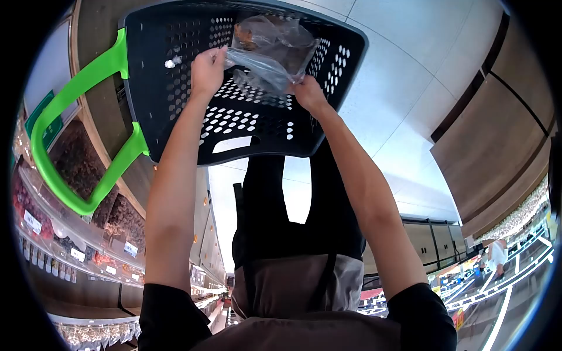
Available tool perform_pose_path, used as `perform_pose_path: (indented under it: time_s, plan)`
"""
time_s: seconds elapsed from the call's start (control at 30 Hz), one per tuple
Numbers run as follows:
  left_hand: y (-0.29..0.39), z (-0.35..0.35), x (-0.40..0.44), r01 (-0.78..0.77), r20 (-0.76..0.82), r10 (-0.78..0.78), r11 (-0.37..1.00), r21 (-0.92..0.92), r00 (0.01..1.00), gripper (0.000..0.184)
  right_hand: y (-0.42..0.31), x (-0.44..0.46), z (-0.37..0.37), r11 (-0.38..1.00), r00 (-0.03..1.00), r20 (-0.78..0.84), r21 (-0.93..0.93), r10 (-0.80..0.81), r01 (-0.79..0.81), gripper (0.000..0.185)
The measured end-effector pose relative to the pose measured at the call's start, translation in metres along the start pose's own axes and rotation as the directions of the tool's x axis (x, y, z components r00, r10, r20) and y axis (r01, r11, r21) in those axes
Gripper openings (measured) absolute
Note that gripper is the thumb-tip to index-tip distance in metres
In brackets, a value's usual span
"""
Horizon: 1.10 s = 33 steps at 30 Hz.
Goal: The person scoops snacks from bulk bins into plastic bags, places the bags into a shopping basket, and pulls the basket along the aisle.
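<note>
A clear plastic bag is stretched between my two hands inside a black shopping basket. My left hand pinches one end of the bag's gathered edge. At the other end, the fingers of my right hand are closed on the plastic, near the basket's side wall. Something brown shows through the far part of the bag; its kind is unclear. The basket's perforated floor is visible below the bag, and its green handle swings out to the left.
A small white crumpled bit lies against the basket's left part. On the left stand display bins of dried goods with price labels. Pale floor tiles spread on the right, beside a brown wooden counter. A person is far off at right.
</note>
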<state>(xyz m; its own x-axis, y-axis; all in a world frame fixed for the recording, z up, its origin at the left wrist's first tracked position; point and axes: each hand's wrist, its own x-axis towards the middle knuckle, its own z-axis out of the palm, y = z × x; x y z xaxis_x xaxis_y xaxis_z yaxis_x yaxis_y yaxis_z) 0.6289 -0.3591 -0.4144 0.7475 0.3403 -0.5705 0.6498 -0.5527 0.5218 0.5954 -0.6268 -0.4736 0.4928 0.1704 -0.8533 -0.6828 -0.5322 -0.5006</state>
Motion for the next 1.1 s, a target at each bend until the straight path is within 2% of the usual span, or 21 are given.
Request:
perform_pose_path:
  time_s: [0.03,0.1,0.17,0.23,0.3,0.37,0.43,0.47,0.53,0.57,0.6,0.63,0.7,0.73,0.8,0.87,0.93,1.0,1.03,1.07,1.1]
  plan:
    - [-0.009,0.005,0.002,0.010,0.001,-0.010,1.000,0.000,1.000,0.035,0.003,0.007,0.005,1.000,1.000,0.008,-0.003,0.006,-0.005,0.035]
    - [-0.021,0.015,0.003,0.099,0.015,-0.102,0.989,0.110,0.995,0.031,0.008,0.018,0.007,0.982,0.991,-0.130,-0.181,0.022,-0.045,0.033]
    - [-0.027,0.016,0.003,0.128,0.057,-0.134,0.987,0.095,0.989,0.030,0.012,0.020,0.001,0.971,0.998,-0.057,-0.239,-0.015,0.001,0.033]
    - [-0.027,0.010,0.001,0.155,0.055,-0.152,0.987,-0.052,0.987,0.025,0.020,0.021,0.000,0.957,0.995,-0.092,-0.289,-0.043,0.014,0.033]
    - [-0.009,-0.012,-0.010,0.166,0.049,-0.162,0.979,-0.116,0.986,0.018,0.025,0.014,-0.004,0.946,0.998,-0.044,-0.323,-0.055,0.037,0.034]
    - [0.026,-0.053,-0.035,-0.052,-0.051,0.040,0.962,-0.267,0.998,0.015,0.026,0.004,-0.006,0.913,1.000,0.014,-0.407,-0.011,0.016,0.030]
    - [0.072,-0.119,-0.074,-0.327,-0.254,0.308,0.944,-0.037,0.917,0.017,0.024,-0.008,-0.009,0.905,0.997,0.065,-0.422,-0.034,0.058,0.029]
    - [0.095,-0.154,-0.095,-0.244,-0.344,0.224,0.970,-0.015,0.912,0.020,0.028,-0.010,-0.008,0.896,0.996,0.087,-0.438,-0.036,0.071,0.029]
    - [0.109,-0.222,-0.126,-0.452,-0.501,0.493,0.867,0.212,0.711,0.018,0.019,-0.018,-0.011,0.867,0.990,0.141,-0.494,0.006,0.065,0.030]
    - [0.105,-0.255,-0.138,-0.472,-0.510,0.560,0.828,0.303,0.653,0.019,0.015,-0.022,-0.010,0.860,0.988,0.153,-0.503,-0.002,0.079,0.030]
    - [0.101,-0.289,-0.138,-0.524,-0.420,0.719,0.692,0.496,0.553,0.024,0.012,-0.026,-0.009,0.842,0.992,0.128,-0.536,0.009,0.061,0.030]
    - [0.103,-0.309,-0.140,-0.532,-0.433,0.717,0.696,0.482,0.546,0.026,0.012,-0.027,-0.008,0.822,0.995,0.099,-0.568,0.018,0.042,0.030]
    - [0.104,-0.332,-0.134,-0.578,-0.377,0.726,0.687,0.441,0.575,0.027,0.007,-0.030,-0.002,0.790,0.995,0.093,-0.612,0.023,0.039,0.030]
    - [0.102,-0.335,-0.130,-0.572,-0.307,0.752,0.648,0.502,0.583,0.027,0.003,-0.033,0.000,0.786,0.995,0.094,-0.617,0.025,0.038,0.030]
    - [0.105,-0.331,-0.123,-0.567,-0.274,0.749,0.644,0.513,0.603,0.033,0.002,-0.037,0.006,0.783,0.995,0.097,-0.617,-0.025,0.080,0.029]
    - [0.115,-0.326,-0.125,-0.516,-0.278,0.676,0.715,0.471,0.682,0.036,-0.013,-0.047,0.016,0.795,0.993,0.104,-0.599,-0.047,0.100,0.029]
    - [0.123,-0.326,-0.134,-0.530,-0.293,0.585,0.810,0.251,0.756,0.034,-0.030,-0.061,0.029,0.802,0.986,0.136,-0.575,-0.101,0.161,0.027]
    - [0.100,-0.331,-0.126,-0.602,-0.328,0.550,0.794,-0.079,0.768,0.034,-0.031,-0.068,0.043,0.750,0.978,0.168,-0.630,-0.124,0.204,0.028]
    - [0.112,-0.325,-0.146,-0.562,-0.389,0.498,0.825,-0.063,0.775,0.033,-0.039,-0.077,0.050,0.729,0.976,0.163,-0.651,-0.141,0.214,0.028]
    - [0.100,-0.334,-0.148,-0.540,-0.345,0.512,0.842,0.018,0.787,0.030,-0.046,-0.088,0.055,0.717,0.975,0.197,-0.665,-0.099,0.207,0.029]
    - [0.090,-0.334,-0.156,-0.522,-0.381,0.469,0.852,-0.041,0.797,0.028,-0.052,-0.101,0.066,0.706,0.980,0.170,-0.681,-0.108,0.196,0.028]
